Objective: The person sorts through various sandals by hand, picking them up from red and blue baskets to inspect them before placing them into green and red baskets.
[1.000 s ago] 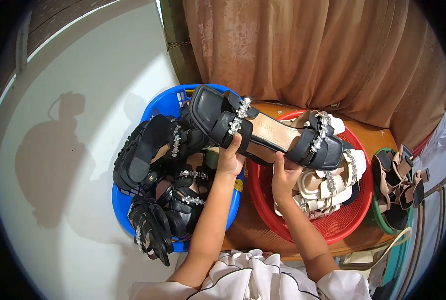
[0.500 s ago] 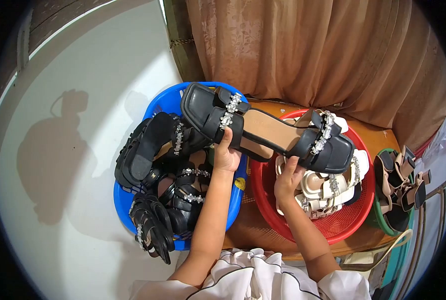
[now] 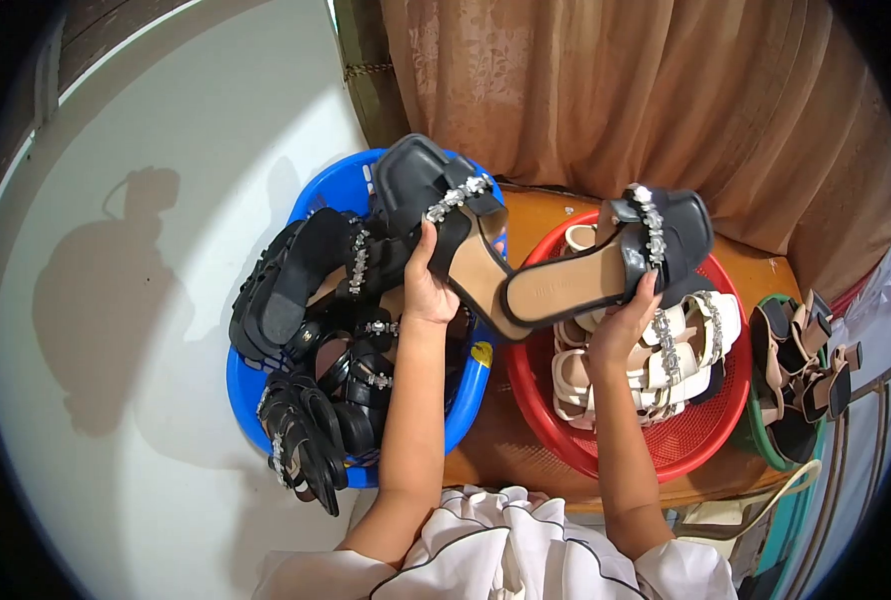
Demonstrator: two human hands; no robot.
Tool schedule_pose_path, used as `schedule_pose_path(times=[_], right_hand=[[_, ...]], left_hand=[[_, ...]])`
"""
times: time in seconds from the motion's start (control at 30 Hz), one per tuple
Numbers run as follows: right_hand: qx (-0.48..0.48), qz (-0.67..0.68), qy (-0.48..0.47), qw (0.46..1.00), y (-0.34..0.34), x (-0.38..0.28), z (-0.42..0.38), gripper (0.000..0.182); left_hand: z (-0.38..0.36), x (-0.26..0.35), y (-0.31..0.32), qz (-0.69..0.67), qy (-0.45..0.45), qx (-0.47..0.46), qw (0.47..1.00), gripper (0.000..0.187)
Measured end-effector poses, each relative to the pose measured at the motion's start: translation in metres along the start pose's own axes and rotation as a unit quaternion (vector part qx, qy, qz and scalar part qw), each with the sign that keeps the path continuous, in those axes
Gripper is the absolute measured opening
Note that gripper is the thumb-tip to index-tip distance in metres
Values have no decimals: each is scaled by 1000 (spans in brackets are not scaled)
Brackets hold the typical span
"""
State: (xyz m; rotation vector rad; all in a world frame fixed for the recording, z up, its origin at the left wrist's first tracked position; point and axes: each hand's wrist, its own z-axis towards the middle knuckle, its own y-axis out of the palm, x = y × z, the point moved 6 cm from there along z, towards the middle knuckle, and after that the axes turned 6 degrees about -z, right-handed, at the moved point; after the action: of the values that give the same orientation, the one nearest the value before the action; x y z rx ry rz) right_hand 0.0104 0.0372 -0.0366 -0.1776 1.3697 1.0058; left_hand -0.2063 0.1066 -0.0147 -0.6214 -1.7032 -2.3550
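Note:
My left hand (image 3: 430, 285) grips a black sandal (image 3: 413, 180) with a jewelled strap and a tan insole, above the right side of a blue basket (image 3: 474, 390). My right hand (image 3: 621, 325) holds a similar black sandal (image 3: 686, 225) over a red basket (image 3: 526, 395). The heel ends of the two sandals overlap between my hands, and their toes point outward. Several black jewelled sandals (image 3: 301, 290) fill the blue basket. White jewelled sandals (image 3: 666, 365) lie in the red one.
A green basket (image 3: 761, 430) of black and beige heeled shoes (image 3: 801, 350) stands at the right. Under the red basket is a brown table (image 3: 506, 450). A brown curtain (image 3: 606, 90) hangs behind, and a white wall (image 3: 206, 130) rises at the left.
The two sandals have tilted into a V shape, with their toes raised and heels lower. My right hand has moved slightly right and up; my left hand has shifted a little left.

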Motion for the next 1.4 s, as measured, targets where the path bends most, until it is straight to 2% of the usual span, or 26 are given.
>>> schedule_pose_path(times=[0.1,0.2,0.23,0.33,0.37,0.47,0.67,0.77,0.83,0.93,1.03,1.13,1.23,1.33,1.4], right_hand=[[-59,126,157,978,12,11,1,40],[-152,162,283,933,31,9,-12,46],[-153,152,296,931,34,5,-17,48],[-184,98,251,945,32,12,-14,45],[-177,82,216,957,32,10,-14,45],[-182,64,202,960,34,4,-15,45],[-154,65,241,956,34,0,-18,44],[-119,90,229,962,28,11,-12,46],[-150,107,234,955,27,16,-10,45],[-166,132,221,952,18,30,-4,42],[-142,105,205,963,13,33,-2,46],[-140,48,214,966,12,31,-3,52],[-138,25,208,968,14,28,-5,54],[-129,38,193,972,18,24,-7,54],[-130,64,191,971,19,23,-6,54]], left_hand=[[-3,-10,3,-49,-118,-16,992,64],[-5,-10,7,-32,-145,-36,988,60],[-5,-11,8,-26,-122,-8,992,51],[-1,-6,-6,-9,-39,76,996,42],[-2,-7,-6,-16,-60,75,995,34],[-4,-6,-11,38,-38,102,993,35],[-4,-11,-2,50,-45,123,990,38],[-1,-16,0,67,-51,128,988,42],[-1,-21,-3,60,-77,118,988,48],[-3,-19,-3,82,-55,148,984,50],[0,-17,-4,78,-48,113,989,60],[3,-21,-25,65,-39,135,988,71],[0,-23,-27,99,-83,103,986,80],[-3,-22,-13,198,-125,25,972,78],[-2,-28,-7,179,-70,41,980,74]])
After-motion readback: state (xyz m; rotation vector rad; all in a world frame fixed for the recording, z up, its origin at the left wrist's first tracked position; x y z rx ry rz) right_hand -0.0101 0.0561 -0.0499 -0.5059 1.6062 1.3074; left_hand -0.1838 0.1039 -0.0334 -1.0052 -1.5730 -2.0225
